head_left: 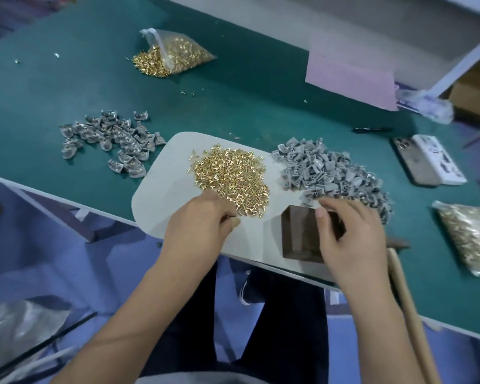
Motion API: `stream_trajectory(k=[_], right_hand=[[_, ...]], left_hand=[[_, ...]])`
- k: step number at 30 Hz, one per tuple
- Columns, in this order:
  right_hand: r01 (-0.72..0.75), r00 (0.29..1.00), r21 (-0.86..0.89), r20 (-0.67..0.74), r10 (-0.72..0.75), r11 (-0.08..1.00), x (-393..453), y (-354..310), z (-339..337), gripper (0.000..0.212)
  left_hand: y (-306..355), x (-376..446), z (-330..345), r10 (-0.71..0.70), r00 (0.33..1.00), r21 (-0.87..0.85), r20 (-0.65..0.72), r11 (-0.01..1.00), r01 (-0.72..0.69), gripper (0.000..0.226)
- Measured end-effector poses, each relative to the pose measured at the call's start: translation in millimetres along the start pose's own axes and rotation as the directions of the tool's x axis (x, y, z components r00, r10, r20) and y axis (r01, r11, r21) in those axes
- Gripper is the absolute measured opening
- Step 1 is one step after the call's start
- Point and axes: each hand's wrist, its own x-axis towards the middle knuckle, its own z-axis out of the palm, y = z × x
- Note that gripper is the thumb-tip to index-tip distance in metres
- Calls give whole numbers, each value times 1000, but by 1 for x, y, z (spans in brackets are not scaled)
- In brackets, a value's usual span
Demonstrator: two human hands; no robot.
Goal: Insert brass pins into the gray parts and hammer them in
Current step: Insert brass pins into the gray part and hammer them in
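Left hand (203, 217) is curling at the near edge of the loose heap of brass pins (230, 178), its fingertips pinched together, though whether a pin is sitting between them is too small to tell. Those pins are lying spread on a pale gray mat (155, 195) on the green worktable (67, 92). Further left, a scatter of shiny gray parts (108, 142) is resting on the green surface, and behind it a torn clear bag of pins (175, 55) is spilling open. Right of the mat, a larger pile of dull gray parts (336, 173) is sitting just behind a dark block (299, 235). Right hand (349, 236) is resting over that block with fingers bent; what it is gripping cannot be made out. Beside it, a wooden handle (408, 309) is lying along the table edge, with a sealed bag of pins (468, 236) and a phone (416, 164) further right.
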Motion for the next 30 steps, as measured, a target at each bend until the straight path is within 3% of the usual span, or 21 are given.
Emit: stream_trajectory(k=[5,7,9,11,15,18,22,26,28,30], right_hand=[[-154,984,-83,-99,145,985,-15,-9,15,19],[-138,983,-46,-126,132,989,-19,-9,17,19],[-78,980,145,-171,103,986,-22,-4,15,18],[-31,972,369,-204,113,929,-25,0,9,16],[65,988,555,-154,26,830,-35,1,-5,14],[88,994,654,-108,-22,751,-39,4,-13,22],[-27,996,743,-35,78,669,-37,13,-20,19],[-101,994,763,52,94,638,-32,25,-24,20],[-97,993,744,31,111,661,-31,32,-24,15],[-84,983,736,-48,175,672,-32,39,-23,11]], left_hand=[[3,3,4,-15,998,157,57,988,6,12],[5,2,5,11,999,161,53,987,-19,12],[14,-2,5,40,999,-64,37,997,-37,8],[32,-4,4,49,996,-373,81,928,-16,6],[67,1,11,179,976,-546,124,834,-84,7],[83,8,18,215,960,-708,182,706,-24,4],[91,17,26,203,943,-715,264,697,50,19],[96,24,34,215,919,-706,330,702,90,17],[99,26,35,235,901,-695,365,713,96,11],[100,31,36,253,907,-612,336,790,6,11]])
